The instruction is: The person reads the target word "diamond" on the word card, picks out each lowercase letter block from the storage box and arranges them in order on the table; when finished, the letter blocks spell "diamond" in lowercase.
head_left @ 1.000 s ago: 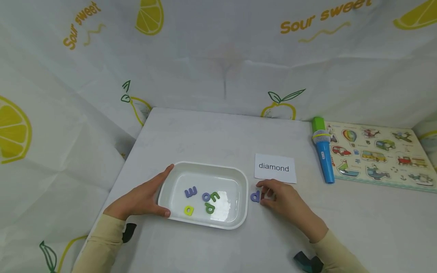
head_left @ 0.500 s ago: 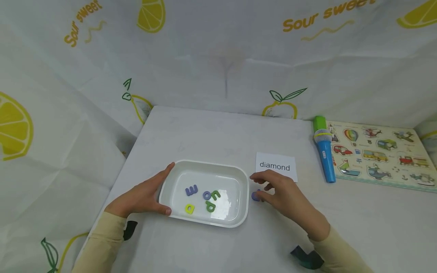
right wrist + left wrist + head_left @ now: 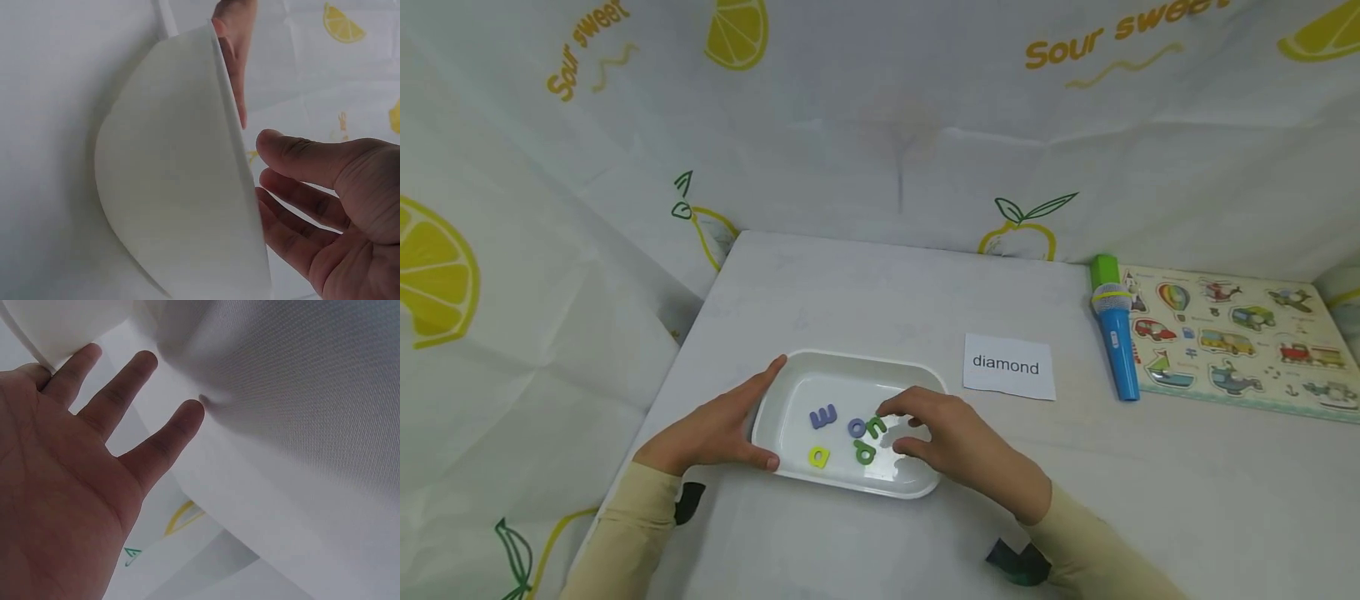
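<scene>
A white tray point(image 3: 850, 486) holds several letters: a purple "m" point(image 3: 822, 417), a purple "o" point(image 3: 857, 428), a green "n" point(image 3: 876, 427), a yellow "a" point(image 3: 818, 457) and a green letter point(image 3: 864, 452). My left hand point(image 3: 715, 429) spans the tray's left end, thumb at the near rim, a fingertip at the far one. In the left wrist view its fingers point(image 3: 165, 447) are straight and spread. Over the tray's right part hovers my right hand point(image 3: 951, 437), thumb and forefinger apart with nothing visible between them. The purple "d" is out of sight, possibly behind this hand.
A white card point(image 3: 1009, 367) reading "diamond" lies right of the tray. Farther right are a blue toy microphone point(image 3: 1118, 350), a green block point(image 3: 1103, 270) and a picture puzzle board point(image 3: 1240, 337). A printed cloth hangs behind the table.
My right hand has moved left from beside the card to above the tray. The purple "d", earlier on the table by its fingers, no longer shows. My left hand stays at the tray.
</scene>
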A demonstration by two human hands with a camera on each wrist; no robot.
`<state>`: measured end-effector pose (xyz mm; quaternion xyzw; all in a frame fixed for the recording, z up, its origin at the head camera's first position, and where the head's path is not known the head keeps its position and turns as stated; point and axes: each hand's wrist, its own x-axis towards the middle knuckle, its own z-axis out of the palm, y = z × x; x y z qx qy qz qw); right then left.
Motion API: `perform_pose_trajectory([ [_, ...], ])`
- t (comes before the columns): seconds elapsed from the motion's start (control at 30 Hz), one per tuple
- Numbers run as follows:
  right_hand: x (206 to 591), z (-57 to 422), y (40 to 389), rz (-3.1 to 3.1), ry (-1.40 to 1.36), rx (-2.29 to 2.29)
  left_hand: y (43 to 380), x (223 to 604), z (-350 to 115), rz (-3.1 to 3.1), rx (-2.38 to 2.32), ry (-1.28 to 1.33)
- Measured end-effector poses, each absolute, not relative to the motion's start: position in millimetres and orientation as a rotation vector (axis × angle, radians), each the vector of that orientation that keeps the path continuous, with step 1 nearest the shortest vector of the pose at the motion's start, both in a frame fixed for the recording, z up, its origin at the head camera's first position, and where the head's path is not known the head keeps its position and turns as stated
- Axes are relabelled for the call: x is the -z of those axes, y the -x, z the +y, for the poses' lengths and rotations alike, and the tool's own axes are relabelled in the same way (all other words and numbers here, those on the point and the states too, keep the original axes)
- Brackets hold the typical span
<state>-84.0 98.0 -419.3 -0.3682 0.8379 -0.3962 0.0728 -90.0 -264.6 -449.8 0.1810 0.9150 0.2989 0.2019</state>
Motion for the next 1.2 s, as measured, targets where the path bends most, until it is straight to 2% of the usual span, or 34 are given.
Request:
perform_pose_trajectory([
  [0.7, 437.8, 8.3, 77.1, 2.41, 1.196, 0.814, 88.2, 446.8, -262.7, 2.554, -0.838, -0.499],
  [1.2, 446.3, -13.9, 84.4, 2.4, 1.159, 0.772, 87.7, 445.6, -264.3, 2.561, -0.841, -0.521],
])
